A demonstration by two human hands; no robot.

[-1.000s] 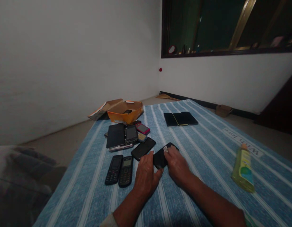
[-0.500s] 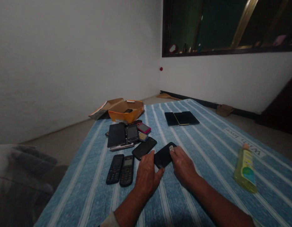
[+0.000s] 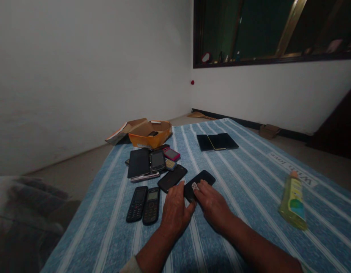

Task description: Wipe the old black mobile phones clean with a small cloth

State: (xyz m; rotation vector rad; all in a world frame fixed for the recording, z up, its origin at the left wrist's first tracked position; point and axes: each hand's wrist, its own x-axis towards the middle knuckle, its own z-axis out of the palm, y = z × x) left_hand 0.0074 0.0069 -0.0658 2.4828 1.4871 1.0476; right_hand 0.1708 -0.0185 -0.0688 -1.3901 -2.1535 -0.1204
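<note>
A black smartphone lies on the striped cloth in front of me. My left hand grips its near left end between thumb and fingers. Pinched in my right hand is a small white wad, tissue or cloth, pressed on the phone's surface. Another dark phone lies just beyond my left fingers. To the left of that hand are two keypad phones, one nearer and one farther out.
Behind them is a heap with a black tablet-like slab, a grey phone and a pink phone. An open orange box stands farther back. Dark flat devices lie at the far side; a yellow-green bottle lies right.
My right hand has slid the white wad from the phone's far right end toward its near left part. My left hand keeps its hold in about the same place.
</note>
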